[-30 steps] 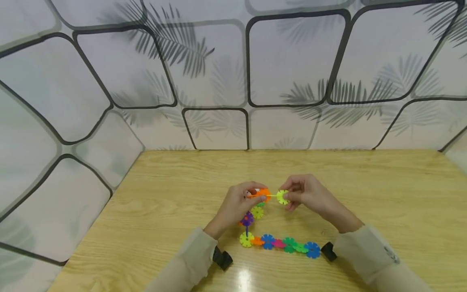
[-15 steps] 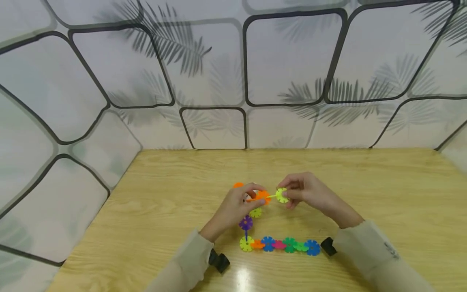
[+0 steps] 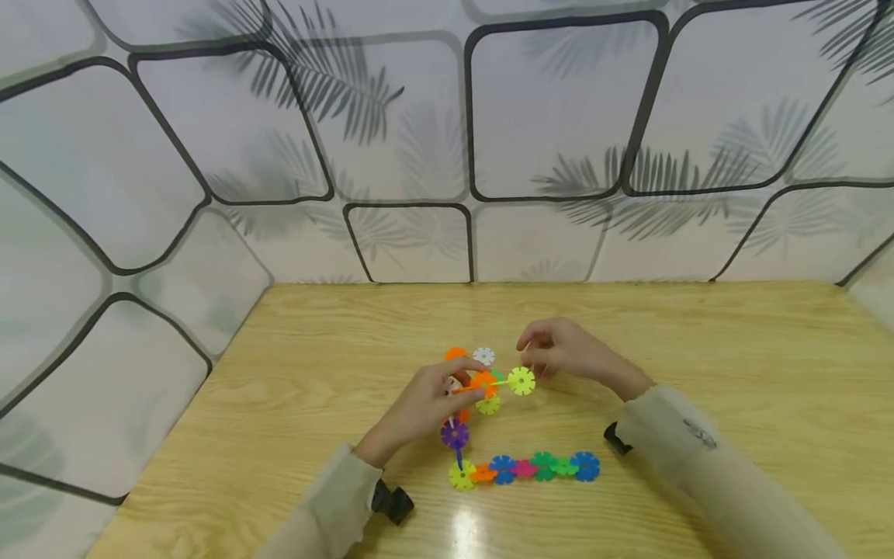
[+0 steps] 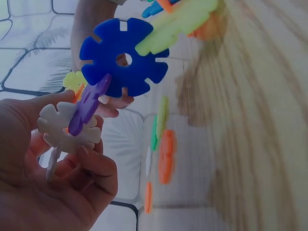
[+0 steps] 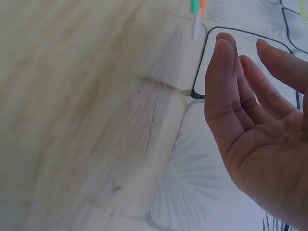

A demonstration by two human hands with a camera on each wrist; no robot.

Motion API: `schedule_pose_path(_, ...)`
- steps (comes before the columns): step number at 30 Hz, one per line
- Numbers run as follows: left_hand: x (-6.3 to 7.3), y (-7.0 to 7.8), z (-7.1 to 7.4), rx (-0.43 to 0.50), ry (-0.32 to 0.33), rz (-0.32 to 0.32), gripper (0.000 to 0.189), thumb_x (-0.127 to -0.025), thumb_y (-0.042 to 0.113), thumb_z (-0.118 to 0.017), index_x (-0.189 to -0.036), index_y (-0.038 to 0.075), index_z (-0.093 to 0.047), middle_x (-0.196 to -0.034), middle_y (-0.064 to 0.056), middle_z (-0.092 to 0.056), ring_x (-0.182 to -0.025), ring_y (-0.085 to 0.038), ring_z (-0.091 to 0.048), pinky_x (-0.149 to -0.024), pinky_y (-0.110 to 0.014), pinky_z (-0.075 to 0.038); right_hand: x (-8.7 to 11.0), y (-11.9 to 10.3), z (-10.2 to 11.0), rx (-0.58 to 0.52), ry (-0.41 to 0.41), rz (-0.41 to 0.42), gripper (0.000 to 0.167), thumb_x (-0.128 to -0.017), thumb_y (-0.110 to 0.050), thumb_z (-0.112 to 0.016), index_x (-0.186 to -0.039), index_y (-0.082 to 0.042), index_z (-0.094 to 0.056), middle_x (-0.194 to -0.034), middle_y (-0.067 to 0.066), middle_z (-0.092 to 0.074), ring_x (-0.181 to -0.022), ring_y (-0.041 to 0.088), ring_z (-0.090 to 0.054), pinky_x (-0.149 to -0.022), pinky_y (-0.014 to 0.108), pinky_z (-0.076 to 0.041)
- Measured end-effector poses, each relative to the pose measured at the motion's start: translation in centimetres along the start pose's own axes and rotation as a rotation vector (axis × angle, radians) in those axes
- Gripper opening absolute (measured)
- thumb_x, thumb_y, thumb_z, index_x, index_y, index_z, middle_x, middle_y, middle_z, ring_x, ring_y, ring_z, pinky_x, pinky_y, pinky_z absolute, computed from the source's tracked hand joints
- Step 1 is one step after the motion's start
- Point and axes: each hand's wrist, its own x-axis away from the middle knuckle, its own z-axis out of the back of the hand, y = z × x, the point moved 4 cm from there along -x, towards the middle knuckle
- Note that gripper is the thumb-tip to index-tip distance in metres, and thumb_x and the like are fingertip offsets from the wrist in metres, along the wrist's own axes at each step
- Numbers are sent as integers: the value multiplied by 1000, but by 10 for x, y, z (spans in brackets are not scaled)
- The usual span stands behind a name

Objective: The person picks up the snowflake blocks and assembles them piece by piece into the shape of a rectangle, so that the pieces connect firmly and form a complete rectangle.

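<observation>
My left hand [image 3: 426,397] pinches a chain of slotted plastic interlocking discs; in the left wrist view its fingers are on a white disc [image 4: 50,122]. A purple disc [image 4: 91,101] and a blue disc [image 4: 101,57] follow it. In the head view an orange disc [image 3: 483,384] sits by the left fingertips, and a yellow-green disc [image 3: 521,381] sticks out from it to the right. My right hand [image 3: 562,351] is just beyond that disc, its fingers loosely bent around nothing, as the right wrist view shows. The chain's front row, with a blue disc [image 3: 585,466] at its right end, runs along the table.
Behind the left hand lie loose discs: an orange one [image 3: 456,353], a white one [image 3: 483,356] and a yellow one [image 3: 488,406]. The wooden table [image 3: 733,365] meets a patterned wall covering [image 3: 545,124] at the back and left.
My right hand has let go of the yellow-green disc and moved slightly up and away. My left hand and the chain have shifted left, uncovering a white disc behind.
</observation>
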Motion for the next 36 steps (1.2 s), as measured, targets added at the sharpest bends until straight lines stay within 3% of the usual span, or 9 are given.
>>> schedule_pose_path(5, 4, -2, 6, -24, 3, 0, 31, -100, 14, -67, -129, 1, -67, -97, -9, -65, -48, -5, -31, -45, -21, -30, -19, -2, -4, 76, -9, 18, 12, -96, 3, -61, -103, 12, -64, -83, 15, -69, -70, 27, -67, -64, 41, -60)
schedule_pose_path(11, 8, -5, 11, -53, 3, 14, 33, -100, 17, -67, -130, 4, -67, -100, -10, -64, -49, -5, -34, -46, -21, -32, -37, -3, -10, 169, -10, 37, 10, -94, 4, -62, -99, 11, -66, -81, 13, -69, -61, 24, -65, -60, 37, -58)
schedule_pose_path(18, 9, -4, 12, -60, 3, -8, 31, -100, 16, -67, -127, 2, -67, -98, -10, -64, -49, -3, -35, -46, -21, -32, -52, -2, -17, 202, 0, -42, 14, -91, 3, -64, -103, 8, -68, -89, 14, -69, -58, 18, -60, -58, 31, -54)
schedule_pose_path(21, 10, -5, 13, -66, 2, -9, 31, -99, 15, -67, -126, 0, -67, -97, -11, -64, -50, -3, -35, -46, -21, -32, -58, -2, -21, 252, -8, -58, 20, -88, 3, -67, -107, 7, -69, -95, 16, -69, -65, 19, -60, -64, 32, -54)
schedule_pose_path(25, 9, -6, 12, -62, -1, 9, 32, -100, 16, -67, -127, 0, -67, -100, -11, -65, -50, -3, -35, -46, -20, -32, -61, -2, -26, 350, -28, -56, 25, -87, 0, -71, -111, 5, -71, -99, 16, -69, -78, 20, -62, -71, 35, -54)
schedule_pose_path(32, 10, -5, 12, -41, -9, 4, 33, -100, 17, -66, -129, 0, -66, -103, -13, -64, -49, -3, -36, -46, -20, -32, -63, -6, -31, 400, -49, -68, 29, -85, 0, -72, -114, 5, -71, -93, 11, -69, -71, 17, -58, -66, 32, -51)
schedule_pose_path(36, 9, -5, 12, -34, -2, 5, 32, -100, 16, -65, -129, 1, -66, -104, -13, -65, -49, -4, -34, -46, -20, -32, -64, -8, -32, 427, -47, -60, 28, -84, 1, -72, -112, 3, -72, -96, 11, -69, -76, 17, -60, -70, 33, -53)
